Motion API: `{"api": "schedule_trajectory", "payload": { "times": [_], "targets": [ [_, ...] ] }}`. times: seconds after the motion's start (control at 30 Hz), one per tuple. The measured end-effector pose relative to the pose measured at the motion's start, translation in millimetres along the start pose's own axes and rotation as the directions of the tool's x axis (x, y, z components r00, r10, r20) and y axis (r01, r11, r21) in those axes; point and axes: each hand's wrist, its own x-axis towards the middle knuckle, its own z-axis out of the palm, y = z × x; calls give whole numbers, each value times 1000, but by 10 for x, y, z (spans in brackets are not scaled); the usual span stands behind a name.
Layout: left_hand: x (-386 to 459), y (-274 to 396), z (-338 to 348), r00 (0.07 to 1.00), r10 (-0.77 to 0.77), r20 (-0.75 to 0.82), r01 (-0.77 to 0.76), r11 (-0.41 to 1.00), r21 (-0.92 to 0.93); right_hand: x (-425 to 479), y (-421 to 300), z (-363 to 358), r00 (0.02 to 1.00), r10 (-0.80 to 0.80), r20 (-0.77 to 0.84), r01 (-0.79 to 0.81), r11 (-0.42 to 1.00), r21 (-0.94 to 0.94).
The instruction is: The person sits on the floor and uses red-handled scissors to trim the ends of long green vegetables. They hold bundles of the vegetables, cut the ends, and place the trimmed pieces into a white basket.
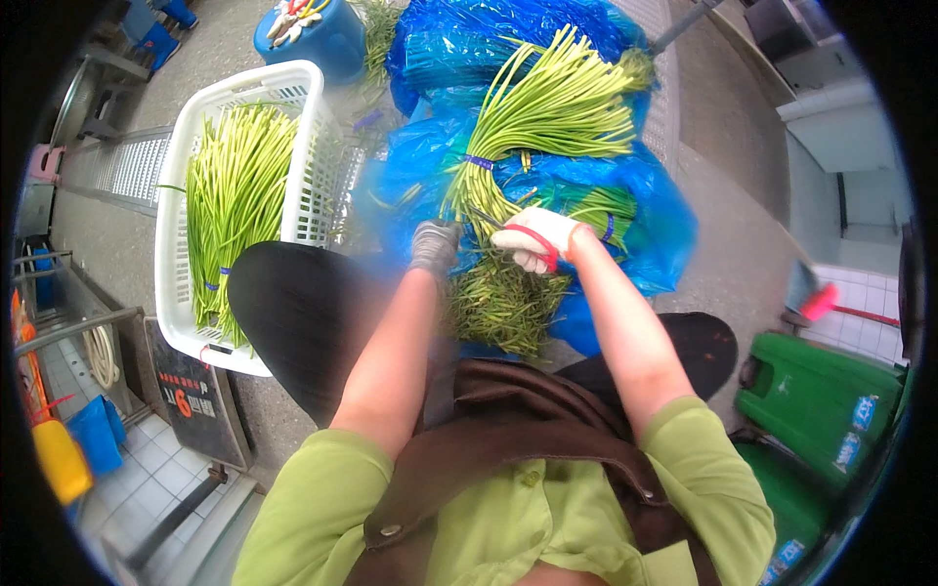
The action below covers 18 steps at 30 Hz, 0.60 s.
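Observation:
A large bundle of green garlic scapes point(553, 110), tied with a purple band point(479, 161), lies on blue plastic sheeting point(645, 220). Its bound end points toward me. My right hand point(531, 238), in a white work glove, grips red-handled scissors point(546, 253) whose dark blades reach among the stem tips. Beside those tips, on the left, is my left hand point(434, 245) in a grey glove. Its fingers are curled, and whether they pinch any stems is hidden. Trimmed green tips point(509, 304) are heaped just below both hands.
At left stands a white plastic basket point(311, 161) holding banded scapes point(238, 198). Another banded bunch point(604, 209) rests on the sheeting at right. A blue bucket point(315, 44) with gloves on top is farther off. Green bins point(813, 403) stand at lower right.

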Motion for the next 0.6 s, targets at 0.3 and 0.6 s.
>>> {"api": "schedule_trajectory", "payload": {
  "times": [0.3, 0.6],
  "targets": [
    [23, -111, -39, 991, 1, 132, 42, 947, -320, 98, -95, 20, 998, 39, 41, -35, 995, -92],
    [-24, -68, -32, 980, 54, 194, -62, 997, 35, 44, 30, -36, 980, -199, 10, 185, 888, -421]
  ]
}}
